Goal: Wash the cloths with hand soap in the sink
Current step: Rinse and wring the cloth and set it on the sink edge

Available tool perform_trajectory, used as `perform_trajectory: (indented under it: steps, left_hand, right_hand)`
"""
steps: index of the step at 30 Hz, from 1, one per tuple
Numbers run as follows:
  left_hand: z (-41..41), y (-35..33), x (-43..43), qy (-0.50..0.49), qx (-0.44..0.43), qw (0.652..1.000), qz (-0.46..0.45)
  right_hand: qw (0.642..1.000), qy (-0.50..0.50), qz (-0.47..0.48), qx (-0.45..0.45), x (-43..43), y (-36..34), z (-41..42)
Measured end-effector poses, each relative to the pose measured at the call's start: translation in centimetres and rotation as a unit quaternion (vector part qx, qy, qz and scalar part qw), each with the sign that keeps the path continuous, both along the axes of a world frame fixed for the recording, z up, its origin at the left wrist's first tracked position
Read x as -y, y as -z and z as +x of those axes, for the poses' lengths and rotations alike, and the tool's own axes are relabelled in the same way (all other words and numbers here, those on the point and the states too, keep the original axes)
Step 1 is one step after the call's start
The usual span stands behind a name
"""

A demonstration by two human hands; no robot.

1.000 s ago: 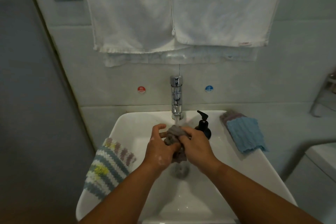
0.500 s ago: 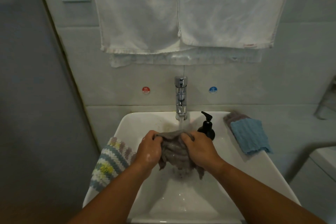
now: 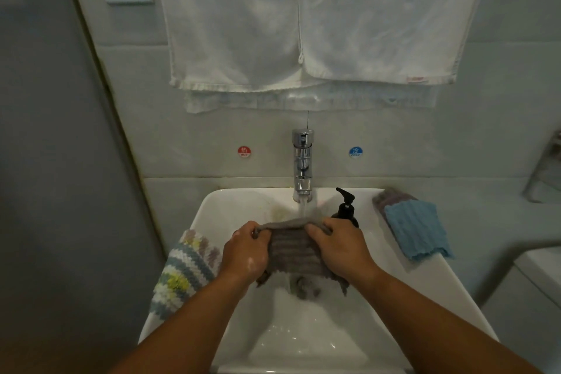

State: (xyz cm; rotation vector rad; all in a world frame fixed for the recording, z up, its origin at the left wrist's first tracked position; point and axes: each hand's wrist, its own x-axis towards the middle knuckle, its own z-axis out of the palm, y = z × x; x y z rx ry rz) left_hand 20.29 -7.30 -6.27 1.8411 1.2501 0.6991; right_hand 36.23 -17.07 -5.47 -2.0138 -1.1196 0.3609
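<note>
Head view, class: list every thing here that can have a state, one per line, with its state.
Tap: running.
Grey cloth: spread open under the stream.
Left hand: grips the cloth's left edge.
Right hand: grips its right edge.
Soap bottle: upright beside the tap.
Striped cloth: draped over the sink's left rim.
Blue cloth: lying on the right rim.
White towels: hanging on the wall.

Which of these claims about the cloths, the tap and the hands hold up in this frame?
1. The left hand and the right hand both grip the grey cloth below the tap. True.
2. The blue cloth lies on the left rim of the sink. False: it lies on the right rim; the striped cloth is on the left.
3. The soap bottle stands right of the tap. True.
4. The tap is off. False: water runs onto the grey cloth.
</note>
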Motion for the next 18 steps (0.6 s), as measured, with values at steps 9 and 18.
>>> perform_trajectory:
  steps: [9, 18]
  left_hand:
    - [0.8, -0.1, 0.6, 0.000, 0.034, 0.999, -0.038]
    - [4.2, -0.6, 4.1, 0.037, 0.147, 0.987, -0.059]
  right_hand:
    - [0.993, 0.003, 0.051, -0.111, 0.0, 0.1, 0.0]
    - [0.963, 0.044, 0.110, -0.244, -1.8, 0.7, -2.5]
